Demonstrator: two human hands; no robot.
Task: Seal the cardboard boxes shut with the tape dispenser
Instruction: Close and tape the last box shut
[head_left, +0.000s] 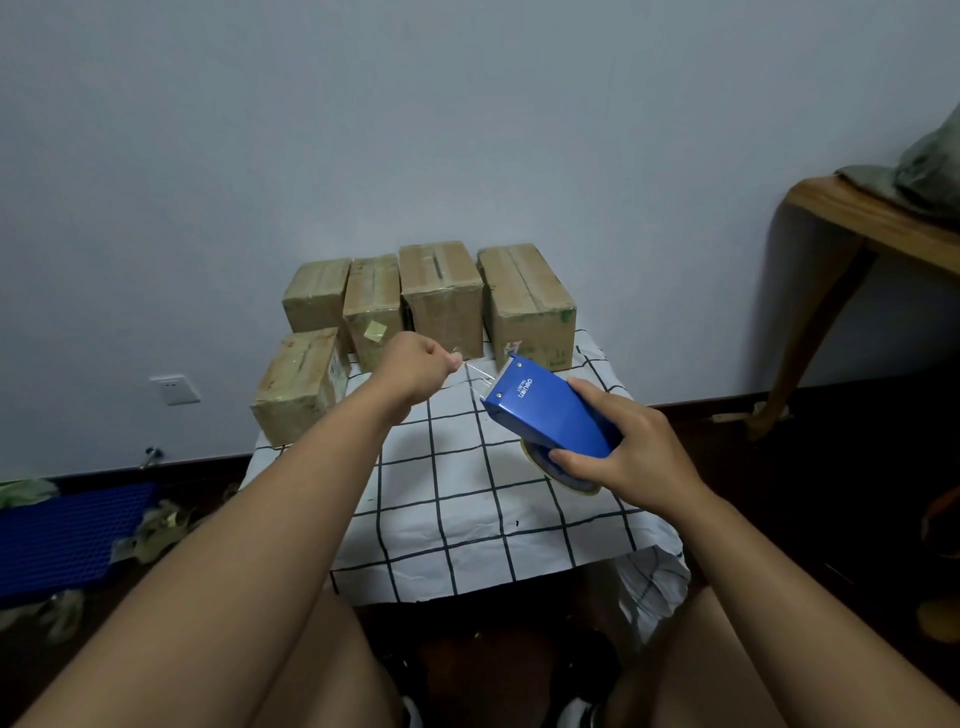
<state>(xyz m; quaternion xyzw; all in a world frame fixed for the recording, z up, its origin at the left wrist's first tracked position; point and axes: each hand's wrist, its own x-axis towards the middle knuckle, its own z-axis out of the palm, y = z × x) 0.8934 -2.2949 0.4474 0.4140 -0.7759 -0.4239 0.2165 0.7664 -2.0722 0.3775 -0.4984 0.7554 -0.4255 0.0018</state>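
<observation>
Head view: right hand (631, 452) grips the blue dispenser (550, 410), fingers curled round its body, above the checked cloth (457, 499). Left hand (415, 366), fingers curled, pinches the clear tape (480, 375) end drawn from the dispenser's toothed edge. Five boxes (441, 296) stand at the cloth's far side, near the wall (467, 130).

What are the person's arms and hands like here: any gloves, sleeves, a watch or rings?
Both arms are bare for as much of them as shows, with no sleeve in view. The left hand and right hand wear no gloves. No watch, bracelet or ring shows on either wrist or on the fingers that are visible.
</observation>
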